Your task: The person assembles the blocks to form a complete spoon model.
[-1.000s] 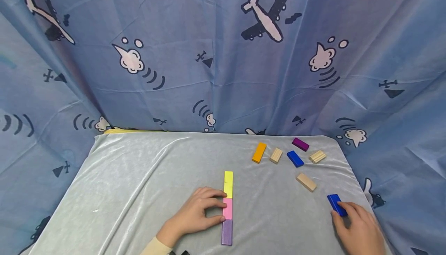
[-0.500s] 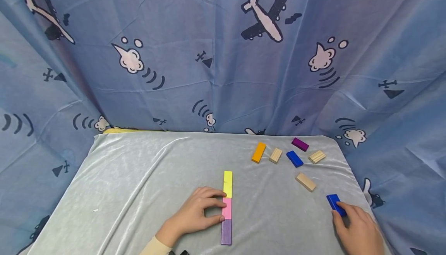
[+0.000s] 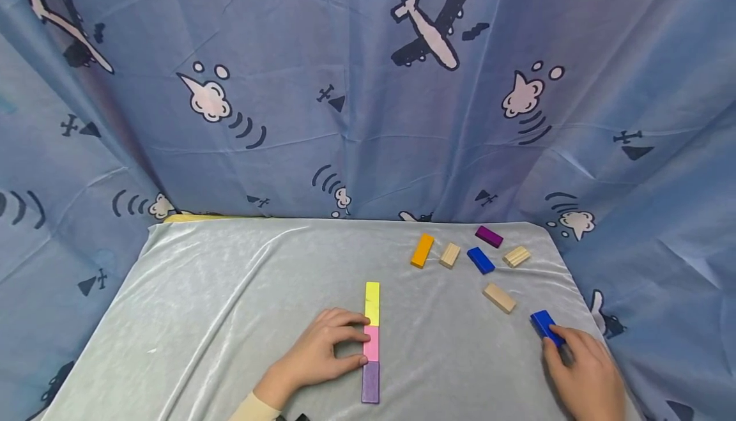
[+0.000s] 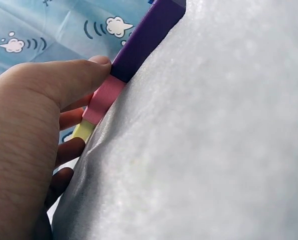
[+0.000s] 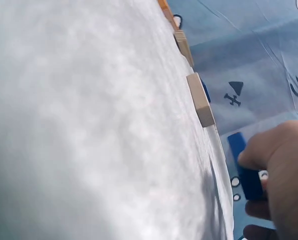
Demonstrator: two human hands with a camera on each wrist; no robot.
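Yellow (image 3: 372, 303), pink (image 3: 374, 344) and purple (image 3: 370, 382) blocks lie end to end in one line on the cloth. The left hand (image 3: 313, 351) rests beside this line, its fingertips and thumb touching the left side; in the left wrist view the thumb touches where the purple block (image 4: 149, 40) meets the pink block (image 4: 104, 100). At the right, the right hand (image 3: 589, 370) pinches a blue block (image 3: 542, 322) between thumb and fingers. The right wrist view shows that blue block (image 5: 245, 165) in the right hand (image 5: 289, 175).
Farther back on the right of the cloth (image 3: 241, 280) lie an orange block (image 3: 422, 250), two ridged wooden blocks (image 3: 450, 255), another blue block (image 3: 480, 260) and a dark purple block (image 3: 489, 236). A plain wooden block (image 3: 499, 298) lies nearer. A patterned curtain (image 3: 287, 89) hangs behind.
The right hand and its blue block have shifted slightly left and up. The whole head view has moved a little; the left hand stays against the line of blocks.
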